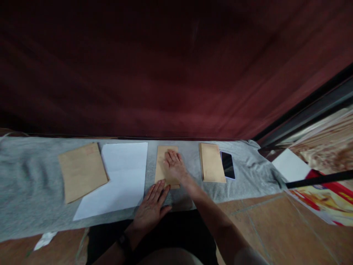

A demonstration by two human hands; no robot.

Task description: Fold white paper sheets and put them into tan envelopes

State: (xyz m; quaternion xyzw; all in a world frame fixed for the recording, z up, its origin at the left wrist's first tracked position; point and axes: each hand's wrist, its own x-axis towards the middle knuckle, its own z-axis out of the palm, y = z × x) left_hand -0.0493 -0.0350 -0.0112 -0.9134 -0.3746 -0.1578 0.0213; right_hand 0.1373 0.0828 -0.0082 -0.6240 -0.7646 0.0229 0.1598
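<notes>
A brown paper envelope (161,164) lies upright in front of me on a grey cloth. My right hand (175,163) rests flat on its upper part, fingers stretched out. Near the envelope's lower left corner lies my left hand (153,200), its fingers extended and the fingertips touching the paper edge. A small flap strip (174,186) shows at the bottom of the envelope, partly beside the left fingertips. To the right is a stack of brown envelopes (213,163). On the left, larger brown paper pieces (84,171) overlap white paper sheets (124,176).
A phone (228,165) lies right of the envelope stack on the grey cloth (253,173). Behind the cloth rises a dark red surface (176,81). A colourful box (325,200) and a black bar (320,179) are at far right. White scrap (45,240) lies on the tiled floor.
</notes>
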